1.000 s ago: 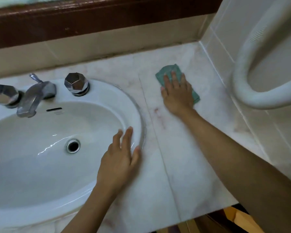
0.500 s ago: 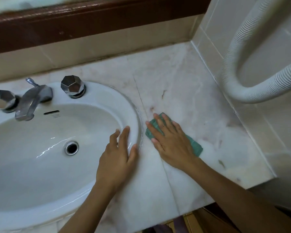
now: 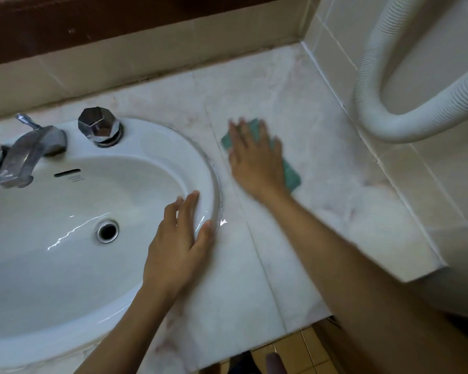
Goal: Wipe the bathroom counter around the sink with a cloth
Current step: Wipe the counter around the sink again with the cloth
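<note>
The green cloth (image 3: 291, 174) lies flat on the marble counter (image 3: 330, 163), just to the right of the sink (image 3: 157, 136) and apart from its rim. The right hand (image 3: 257, 163) presses down on it, palm flat; its fingers (image 3: 239, 133) are spread and straight rather than curled round the cloth, though the hand is blurred. Cloth edges show beyond the fingertips and past the outer side of the hand.

The left hand (image 3: 177, 244) rests on the sink's right rim, with straight fingers (image 3: 190, 209) lying along the curve of the bowl and the thumb on the rim's outer edge. It holds nothing.

Inside the sink bowl are a metal drain (image 3: 107, 230) at the bottom and an overflow slot (image 3: 66, 173) on the back wall, with bright glints on the white glaze. At the back of the sink stand a chrome faucet (image 3: 27, 155) and a faceted knob (image 3: 99, 126) to its right. Far to the right of the sink, a white ribbed hose (image 3: 373, 103) loops against the tiled wall (image 3: 335, 31).
</note>
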